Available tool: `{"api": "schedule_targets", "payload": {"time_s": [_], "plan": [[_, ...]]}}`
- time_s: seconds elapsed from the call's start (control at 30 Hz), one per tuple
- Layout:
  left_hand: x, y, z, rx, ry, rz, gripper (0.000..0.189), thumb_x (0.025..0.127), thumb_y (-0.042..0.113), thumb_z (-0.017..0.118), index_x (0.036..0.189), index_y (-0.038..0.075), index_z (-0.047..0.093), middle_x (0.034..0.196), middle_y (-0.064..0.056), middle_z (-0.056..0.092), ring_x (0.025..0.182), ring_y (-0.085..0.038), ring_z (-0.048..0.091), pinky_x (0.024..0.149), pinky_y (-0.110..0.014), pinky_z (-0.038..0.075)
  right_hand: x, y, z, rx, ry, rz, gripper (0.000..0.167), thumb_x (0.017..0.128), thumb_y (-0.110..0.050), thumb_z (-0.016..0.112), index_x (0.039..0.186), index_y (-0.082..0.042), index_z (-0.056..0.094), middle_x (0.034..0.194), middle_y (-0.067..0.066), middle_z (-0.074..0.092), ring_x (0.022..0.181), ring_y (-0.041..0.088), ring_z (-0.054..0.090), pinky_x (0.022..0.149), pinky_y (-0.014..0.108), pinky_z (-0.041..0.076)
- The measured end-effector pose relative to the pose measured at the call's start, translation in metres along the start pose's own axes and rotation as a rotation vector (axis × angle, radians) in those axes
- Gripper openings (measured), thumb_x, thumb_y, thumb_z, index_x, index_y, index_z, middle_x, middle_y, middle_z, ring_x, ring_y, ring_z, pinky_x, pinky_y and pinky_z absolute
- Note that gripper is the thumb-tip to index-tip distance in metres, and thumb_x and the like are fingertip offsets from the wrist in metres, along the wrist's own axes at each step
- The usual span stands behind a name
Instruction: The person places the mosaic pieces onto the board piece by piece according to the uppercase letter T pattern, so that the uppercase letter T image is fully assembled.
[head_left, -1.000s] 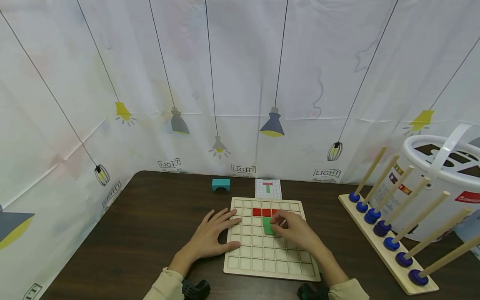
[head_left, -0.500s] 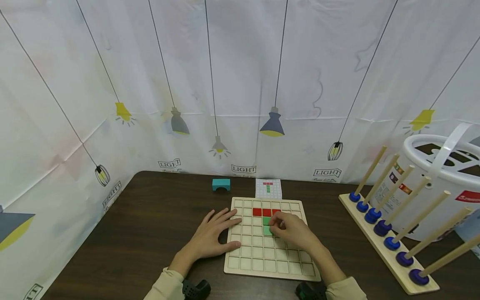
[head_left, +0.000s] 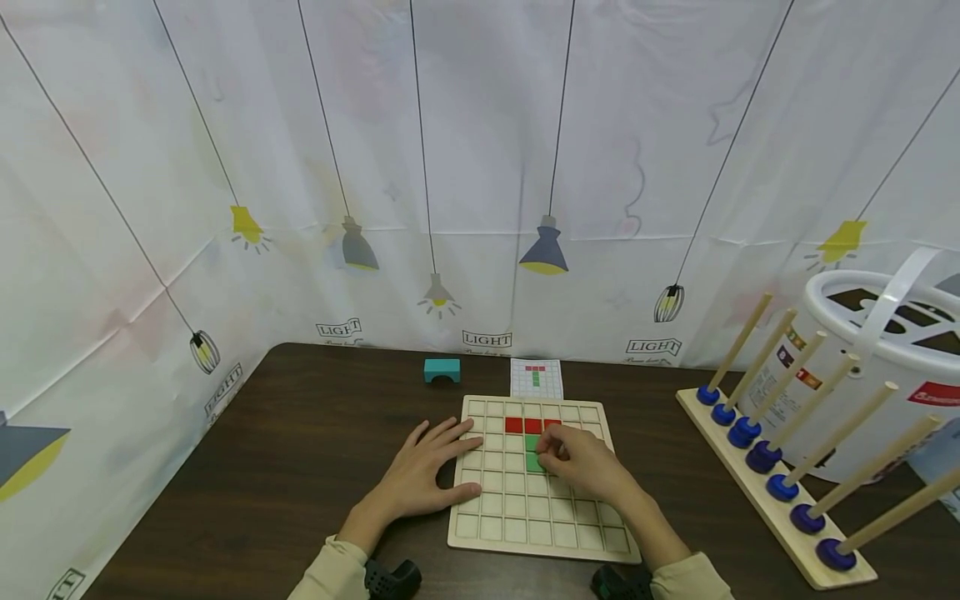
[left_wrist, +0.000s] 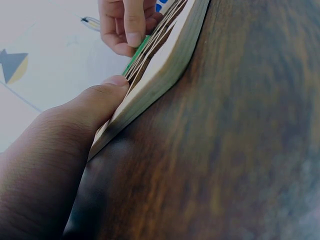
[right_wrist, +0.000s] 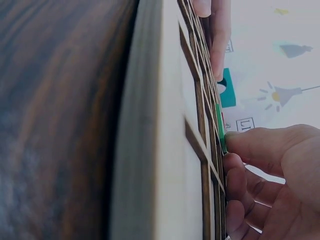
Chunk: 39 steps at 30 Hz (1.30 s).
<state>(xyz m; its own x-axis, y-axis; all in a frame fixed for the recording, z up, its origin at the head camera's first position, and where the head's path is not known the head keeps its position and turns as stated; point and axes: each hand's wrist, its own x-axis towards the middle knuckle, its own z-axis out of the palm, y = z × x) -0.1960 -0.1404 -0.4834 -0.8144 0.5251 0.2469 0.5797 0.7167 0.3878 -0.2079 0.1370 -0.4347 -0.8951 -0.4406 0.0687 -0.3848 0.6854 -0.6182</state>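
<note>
A pale wooden grid board [head_left: 514, 505] lies on the dark table. Along one row are red square tiles [head_left: 514, 425], with a green tile [head_left: 532, 442] below the middle one. Under that is a second green tile [head_left: 534, 462], whose right side my right hand [head_left: 590, 463] covers. The thumb and curled fingers of that hand are at this tile, and in the right wrist view the thumb touches its green edge [right_wrist: 219, 125]. My left hand [head_left: 422, 473] rests on the board's left edge, fingers spread, thumb [left_wrist: 107, 90] on the rim.
Behind the board lies a printed card [head_left: 551, 385] with a red and green T pattern. A teal arch block [head_left: 442, 369] stands to its left. At right are a wooden peg rack [head_left: 780, 492] with blue rings and a white lidded bucket [head_left: 795, 400].
The lower green tile, seen tilted against the upper one a second ago, now lies flatter in its cell. My right hand has shifted only slightly; my left hand has stayed still.
</note>
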Motion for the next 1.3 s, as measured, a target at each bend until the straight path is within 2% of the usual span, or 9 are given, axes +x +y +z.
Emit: {"api": "schedule_targets", "payload": {"time_s": [0.23,0.57,0.93,1.3], "plan": [[0.000,0.000,0.001,0.003,0.009,0.002,0.066,0.086,0.064,0.052,0.143,0.031,0.043,0.155,0.005,0.030,0.144,-0.024,0.026,0.115,-0.060,0.012,0.001,0.000,-0.002,0.006,-0.012,-0.016,0.004,0.091,-0.017,0.062,0.090,-0.013,0.063,0.077,-0.006,0.059,0.067,0.007,0.050,0.059,0.020,0.042],[0.000,0.000,0.001,-0.011,-0.009,-0.006,0.067,0.086,0.064,0.051,0.144,0.032,0.041,0.156,0.006,0.028,0.144,-0.021,0.026,0.116,-0.060,0.009,-0.007,0.003,-0.013,0.112,-0.052,-0.037,0.013,0.094,-0.021,0.059,0.096,-0.010,0.064,0.086,0.003,0.064,0.073,0.010,0.056,0.061,0.021,0.048],[-0.001,0.001,-0.001,-0.027,-0.019,-0.017,0.067,0.086,0.064,0.052,0.144,0.031,0.041,0.156,0.006,0.028,0.144,-0.016,0.027,0.119,-0.052,0.013,-0.026,0.002,-0.028,0.040,0.013,0.018,0.009,0.094,-0.022,0.060,0.094,-0.015,0.064,0.084,-0.003,0.064,0.076,0.010,0.056,0.063,0.021,0.046],[-0.002,0.000,0.000,-0.030,-0.001,0.013,0.066,0.087,0.064,0.051,0.142,0.029,0.044,0.154,0.003,0.032,0.143,-0.018,0.029,0.118,-0.051,0.016,-0.048,0.017,-0.042,0.022,0.008,0.041,0.010,0.094,-0.023,0.060,0.096,-0.014,0.063,0.083,-0.003,0.064,0.070,0.005,0.054,0.058,0.020,0.045]]}}
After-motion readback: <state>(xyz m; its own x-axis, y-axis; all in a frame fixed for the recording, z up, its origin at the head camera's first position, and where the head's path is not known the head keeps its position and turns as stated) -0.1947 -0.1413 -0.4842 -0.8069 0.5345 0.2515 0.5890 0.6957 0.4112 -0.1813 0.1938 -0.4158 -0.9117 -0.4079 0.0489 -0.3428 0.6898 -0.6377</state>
